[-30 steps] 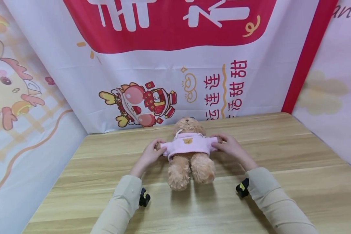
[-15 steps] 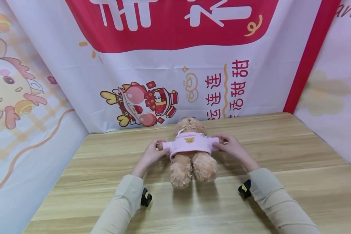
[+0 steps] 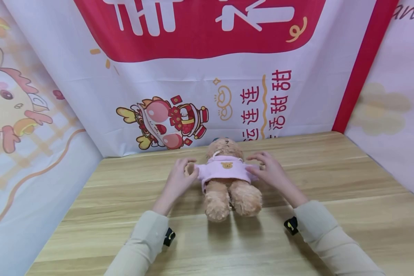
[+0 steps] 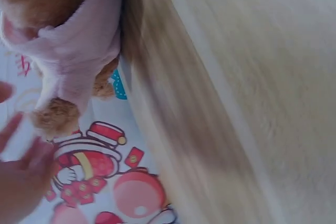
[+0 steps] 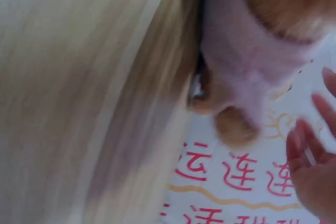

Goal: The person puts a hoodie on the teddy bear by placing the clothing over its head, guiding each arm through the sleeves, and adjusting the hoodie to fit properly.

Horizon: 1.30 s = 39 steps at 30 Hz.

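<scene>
A fluffy brown teddy bear (image 3: 216,205) in a pink hoodie (image 3: 224,171) lies on its back, head toward the far wall and feet toward the viewer. My left hand (image 3: 180,177) is beside the bear's arm on the left, thumb and fingers spread apart. In the left wrist view, those fingers are right by the furry paw (image 4: 56,117). On the other side, my right hand (image 3: 271,173) has its fingers parted around the end of the other sleeve. The right wrist view shows a gap between this hand (image 5: 317,177) and the paw (image 5: 235,125).
The bear lies on a wood-grain tabletop (image 3: 207,249), its head close to the printed cloth backdrop (image 3: 179,76). More printed cloth stands at the left side (image 3: 31,126) and right side (image 3: 393,115). A black wrist camera (image 3: 291,225) sits at the right cuff.
Both hands have let go of the bear's arms, and their fingers have spread. The bear has shifted slightly to the right and its feet have splayed a little.
</scene>
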{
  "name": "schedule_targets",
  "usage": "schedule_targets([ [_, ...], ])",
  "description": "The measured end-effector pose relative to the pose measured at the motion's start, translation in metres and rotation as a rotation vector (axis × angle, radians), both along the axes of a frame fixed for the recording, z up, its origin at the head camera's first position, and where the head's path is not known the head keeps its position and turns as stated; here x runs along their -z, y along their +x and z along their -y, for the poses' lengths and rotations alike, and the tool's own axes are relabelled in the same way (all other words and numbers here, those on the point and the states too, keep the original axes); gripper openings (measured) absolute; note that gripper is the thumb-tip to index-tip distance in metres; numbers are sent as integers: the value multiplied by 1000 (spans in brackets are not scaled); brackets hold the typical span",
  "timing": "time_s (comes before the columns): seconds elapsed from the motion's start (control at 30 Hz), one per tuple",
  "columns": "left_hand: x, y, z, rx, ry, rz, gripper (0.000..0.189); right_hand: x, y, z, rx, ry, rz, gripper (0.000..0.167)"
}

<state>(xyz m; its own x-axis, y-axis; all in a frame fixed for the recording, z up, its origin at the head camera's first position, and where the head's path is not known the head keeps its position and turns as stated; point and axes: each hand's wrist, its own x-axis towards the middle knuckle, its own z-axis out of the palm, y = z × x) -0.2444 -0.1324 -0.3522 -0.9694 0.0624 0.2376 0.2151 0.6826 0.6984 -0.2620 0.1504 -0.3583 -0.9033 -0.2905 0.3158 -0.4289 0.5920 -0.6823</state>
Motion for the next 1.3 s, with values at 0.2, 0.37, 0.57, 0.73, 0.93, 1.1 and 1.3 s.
schedule_targets([
  [0.2, -1, 8, -10, 176, -244, -200, 23, 5, 6, 9, -221, 62, 18, 32],
  [0.37, 4, 9, -10, 192, -377, -266, 18, 9, 4, 10, -283, 27, 37, 31],
  [0.57, 7, 10, -7, 157, -416, -255, 12, 7, 3, 14, -197, 78, 18, 23],
  [0.73, 11, 10, 0, 141, -411, -197, 13, 13, 4, 14, -99, 172, -47, 16],
  [0.93, 18, 10, 6, 201, -301, -167, 15, 23, 4, 14, -151, 35, -110, 11],
  [1.1, 24, 9, 8, 293, -251, -146, 10, 25, 4, 12, -134, -49, -93, 11],
  [1.3, 25, 10, 10, 368, -200, -59, 9, 23, 2, 2, -142, -68, 1, 2],
])
